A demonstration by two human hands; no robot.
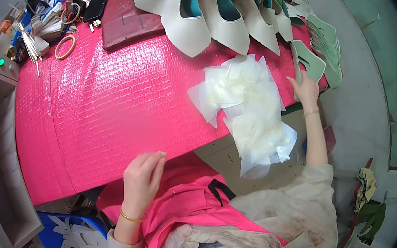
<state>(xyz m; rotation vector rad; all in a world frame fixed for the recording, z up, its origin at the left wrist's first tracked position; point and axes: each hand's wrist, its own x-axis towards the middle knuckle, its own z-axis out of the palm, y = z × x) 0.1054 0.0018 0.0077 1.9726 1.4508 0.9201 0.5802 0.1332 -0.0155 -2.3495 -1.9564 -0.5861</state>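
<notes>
My right hand (308, 91) reaches to the table's right edge. Its thumb stands apart from the fingers, which lie at the near part of a pale green shoe-upper piece (315, 63) with a cut-out opening. My left hand (143, 178) hovers by the table's front edge, fingers bent and pressed together; whether anything is between the fingertips is hidden. Between the hands, a loose heap of thin whitish translucent sheets (249, 93) lies on the table and hangs past its front edge. More pale green pieces (325, 41) overlap in a row beyond my right hand.
Cream shoe uppers (186, 26) with teal linings fan out at the back of the pink table cover (93, 112). A dark red board (128, 18), a phone (97, 5) and a tape roll (65, 47) lie at the back left. Below left, a blue bin (53, 236) holds white scraps.
</notes>
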